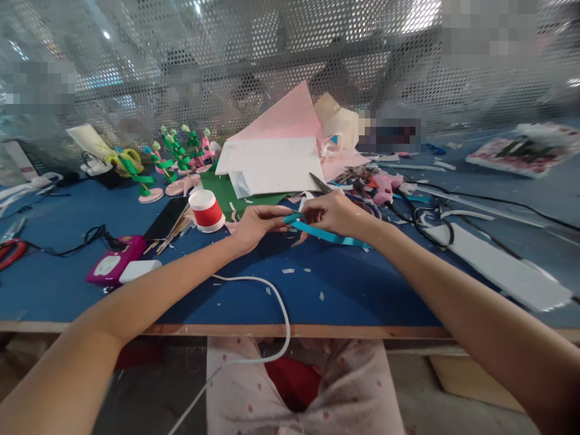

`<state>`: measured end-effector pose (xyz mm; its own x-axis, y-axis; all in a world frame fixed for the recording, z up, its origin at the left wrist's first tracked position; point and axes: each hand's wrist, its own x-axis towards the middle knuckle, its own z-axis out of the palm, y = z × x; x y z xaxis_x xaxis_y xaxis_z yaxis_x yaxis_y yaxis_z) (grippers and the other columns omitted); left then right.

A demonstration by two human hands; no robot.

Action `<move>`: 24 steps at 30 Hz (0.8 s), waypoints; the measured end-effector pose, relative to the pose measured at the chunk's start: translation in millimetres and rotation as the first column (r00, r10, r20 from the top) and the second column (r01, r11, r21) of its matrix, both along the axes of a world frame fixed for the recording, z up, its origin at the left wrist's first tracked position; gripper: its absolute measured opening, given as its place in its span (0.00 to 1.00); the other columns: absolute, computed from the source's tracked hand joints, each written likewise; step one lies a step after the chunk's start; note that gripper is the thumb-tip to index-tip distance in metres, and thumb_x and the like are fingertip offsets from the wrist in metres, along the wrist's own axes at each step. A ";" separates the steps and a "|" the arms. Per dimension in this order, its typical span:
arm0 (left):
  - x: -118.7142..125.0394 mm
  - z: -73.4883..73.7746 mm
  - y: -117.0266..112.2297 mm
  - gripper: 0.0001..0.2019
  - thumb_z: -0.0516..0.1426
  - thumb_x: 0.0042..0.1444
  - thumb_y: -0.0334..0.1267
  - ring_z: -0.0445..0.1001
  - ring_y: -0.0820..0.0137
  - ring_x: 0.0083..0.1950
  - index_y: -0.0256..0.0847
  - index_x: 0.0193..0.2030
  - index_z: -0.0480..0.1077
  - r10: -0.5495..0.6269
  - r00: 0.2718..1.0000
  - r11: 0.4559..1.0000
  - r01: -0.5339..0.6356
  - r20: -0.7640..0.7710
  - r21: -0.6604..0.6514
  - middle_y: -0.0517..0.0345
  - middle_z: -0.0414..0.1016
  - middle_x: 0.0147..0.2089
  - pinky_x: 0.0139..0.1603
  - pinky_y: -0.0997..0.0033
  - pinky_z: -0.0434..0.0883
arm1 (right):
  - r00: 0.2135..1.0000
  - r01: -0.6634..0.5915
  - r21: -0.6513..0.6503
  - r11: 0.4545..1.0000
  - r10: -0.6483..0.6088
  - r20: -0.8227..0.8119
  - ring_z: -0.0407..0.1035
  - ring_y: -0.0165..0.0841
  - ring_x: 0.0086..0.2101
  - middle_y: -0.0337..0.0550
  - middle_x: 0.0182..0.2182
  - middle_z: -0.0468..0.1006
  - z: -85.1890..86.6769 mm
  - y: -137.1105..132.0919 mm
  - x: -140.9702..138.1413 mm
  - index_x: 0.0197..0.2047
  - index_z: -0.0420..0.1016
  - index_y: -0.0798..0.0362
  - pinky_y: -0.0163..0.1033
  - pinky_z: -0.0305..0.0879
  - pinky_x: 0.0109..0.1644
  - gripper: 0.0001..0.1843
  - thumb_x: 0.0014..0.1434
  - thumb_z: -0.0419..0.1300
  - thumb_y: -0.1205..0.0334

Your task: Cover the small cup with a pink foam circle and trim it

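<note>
My left hand (pixel 256 225) pinches one end of a turquoise foam strip (pixel 333 236) just above the blue table (pixel 344 284). My right hand (pixel 333 212) is closed round scissors, whose grey blade tip (pixel 319 183) pokes out past my fingers, right at the strip's near end. The strip trails off to the right under my right wrist. Both hands meet at the middle of the table, in front of a white sheet (pixel 276 164) and pink sheet (pixel 290 118).
A red-and-white tape roll (pixel 206 210) and wooden sticks (pixel 170 235) lie left of my hands. Green-and-pink foam flowers (pixel 174 158) stand behind. A magenta device (pixel 115 261), black cables (pixel 435 232), a white cable (pixel 276 302) and a white foam strip (pixel 502 269) lie around. Perforated metal screen behind.
</note>
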<state>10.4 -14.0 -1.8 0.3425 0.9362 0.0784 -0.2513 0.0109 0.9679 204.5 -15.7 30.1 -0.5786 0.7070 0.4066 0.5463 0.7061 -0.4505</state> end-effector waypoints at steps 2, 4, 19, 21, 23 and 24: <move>0.3 0.8 -0.2 0.17 0.70 0.29 0.38 0.76 0.73 0.30 0.36 0.30 0.78 -0.025 1.000 1.000 0.025 0.007 -0.009 0.56 0.80 0.30 0.39 0.69 0.76 | 1.000 0.004 -0.007 1.000 -0.003 0.029 0.64 0.26 0.20 0.38 0.16 0.71 0.0 0.2 0.3 0.23 0.72 0.55 0.31 0.57 0.26 0.07 0.48 0.59 0.60; 0.5 1.6 0.0 0.18 0.70 0.29 0.41 0.76 0.74 0.30 0.36 0.30 0.78 -0.030 0.999 0.999 0.030 0.026 -0.019 0.57 0.79 0.29 0.39 0.69 0.76 | 0.998 0.010 -0.025 1.000 -0.009 0.056 0.65 0.26 0.21 0.39 0.17 0.72 0.1 0.6 0.6 0.22 0.71 0.55 0.32 0.57 0.27 0.08 0.48 0.60 0.61; -1.5 0.7 1.7 0.18 0.66 0.38 0.40 0.74 0.75 0.28 0.36 0.38 0.75 0.036 0.999 0.997 -0.033 -0.040 0.076 0.59 0.77 0.27 0.33 0.72 0.74 | 0.995 0.035 -0.034 0.999 -0.031 0.094 0.65 0.27 0.22 0.38 0.17 0.72 0.9 -2.4 -2.7 0.22 0.72 0.55 0.33 0.57 0.27 0.05 0.47 0.61 0.66; -1.7 1.6 1.0 0.20 0.66 0.38 0.40 0.74 0.74 0.27 0.36 0.40 0.75 0.037 0.998 0.996 -0.033 -0.047 0.085 0.59 0.77 0.26 0.34 0.71 0.74 | 0.996 0.016 -0.028 0.999 -0.013 0.083 0.65 0.27 0.22 0.38 0.17 0.72 -0.6 -3.0 -4.2 0.22 0.71 0.55 0.33 0.57 0.27 0.06 0.49 0.60 0.65; -1.9 2.4 0.5 0.20 0.67 0.37 0.40 0.74 0.74 0.27 0.36 0.40 0.75 0.045 0.997 0.994 -0.039 -0.056 0.103 0.59 0.77 0.26 0.34 0.70 0.75 | 0.997 -0.008 -0.016 1.000 0.010 0.075 0.65 0.27 0.21 0.38 0.17 0.71 -2.0 -4.0 -6.4 0.23 0.71 0.55 0.33 0.56 0.27 0.07 0.51 0.59 0.64; -1.9 2.7 0.4 0.20 0.67 0.37 0.40 0.74 0.74 0.27 0.36 0.40 0.75 0.057 0.996 0.992 -0.049 -0.063 0.117 0.59 0.77 0.25 0.34 0.70 0.75 | 0.997 -0.015 -0.007 1.000 0.016 0.071 0.64 0.27 0.21 0.38 0.17 0.71 -2.6 -4.7 -7.7 0.23 0.71 0.55 0.33 0.56 0.27 0.09 0.52 0.58 0.63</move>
